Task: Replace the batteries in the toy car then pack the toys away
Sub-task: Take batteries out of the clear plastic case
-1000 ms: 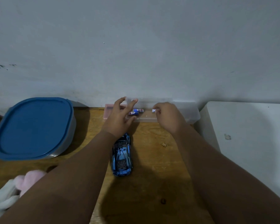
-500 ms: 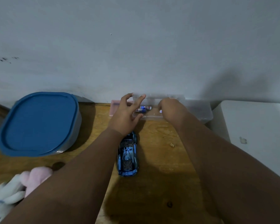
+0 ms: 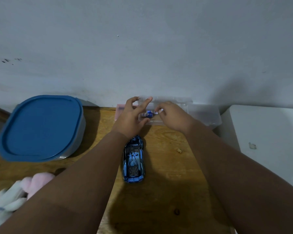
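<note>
The left hand is spreading its fingers, relaxed and gripping nothing, against the clear plastic box sitting by the wall at 12 o'clock from the toy car, while the right hand is pinching a small battery in curled fingertips, just at 3 o'clock of two blue-and-white batteries lying in that box. The toy car is resting on the wooden table, a blue-lidded container sitting at its 10 o'clock and a plush toy lying at its 8 o'clock.
</note>
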